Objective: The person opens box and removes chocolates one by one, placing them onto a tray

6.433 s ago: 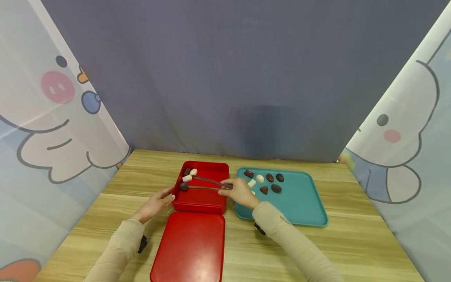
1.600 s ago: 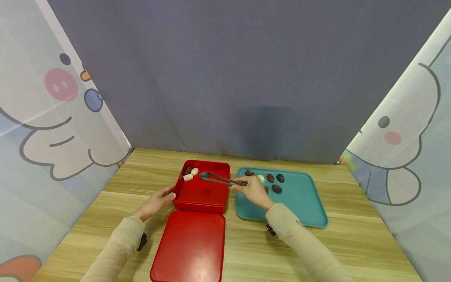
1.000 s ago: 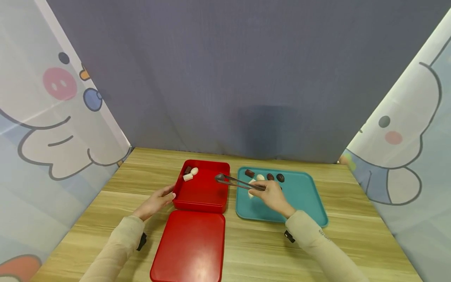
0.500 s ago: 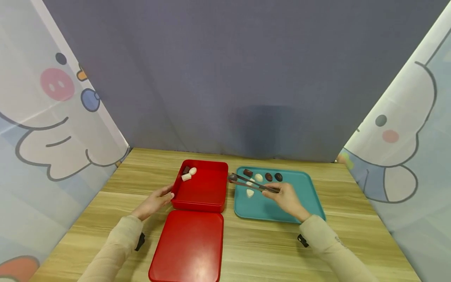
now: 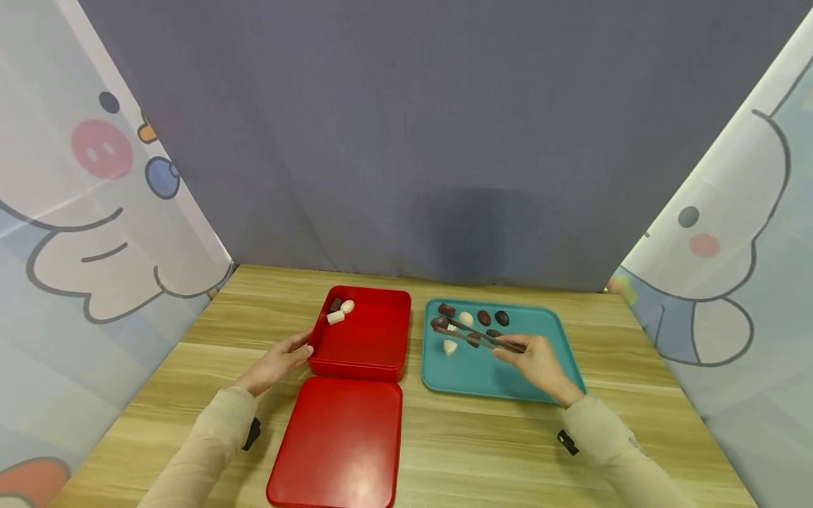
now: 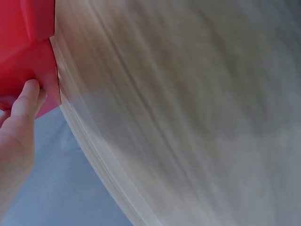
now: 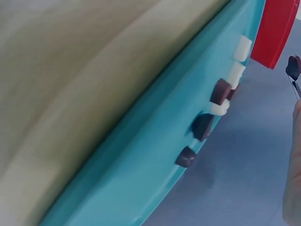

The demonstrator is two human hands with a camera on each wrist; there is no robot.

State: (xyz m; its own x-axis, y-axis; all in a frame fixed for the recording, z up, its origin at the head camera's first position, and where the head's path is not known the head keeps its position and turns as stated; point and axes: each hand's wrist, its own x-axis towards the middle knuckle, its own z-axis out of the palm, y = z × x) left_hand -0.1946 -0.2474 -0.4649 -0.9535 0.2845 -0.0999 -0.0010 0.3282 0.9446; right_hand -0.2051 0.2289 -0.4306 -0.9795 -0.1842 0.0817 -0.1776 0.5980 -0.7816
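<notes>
My right hand [image 5: 536,363] grips dark tongs [image 5: 485,338], pinched between thumb and fingers. Their rounded brownish end [image 5: 439,324] hangs over the left part of a teal tray [image 5: 508,377]; whether it holds a chocolate I cannot tell. On that tray are several chocolates, among them a white heart-like piece [image 5: 449,346], a white round one [image 5: 466,318] and a dark oval [image 5: 502,317]. My left hand [image 5: 279,363] touches the left wall of a red box [image 5: 358,370] with extended fingers. Inside lie a white oval chocolate [image 5: 347,306], a white block [image 5: 335,317] and a dark block [image 5: 335,304].
A red lid [image 5: 339,441] lies flat in front of the box on the wooden table [image 5: 483,451]. A grey curtain [image 5: 444,141] hangs behind the table. Printed cartoon sheets [image 5: 711,282] hang at both sides.
The tongs, spread wide inside the box at first, have drawn closer together and travelled right with my right hand, over the tray. My left hand has stayed at the box.
</notes>
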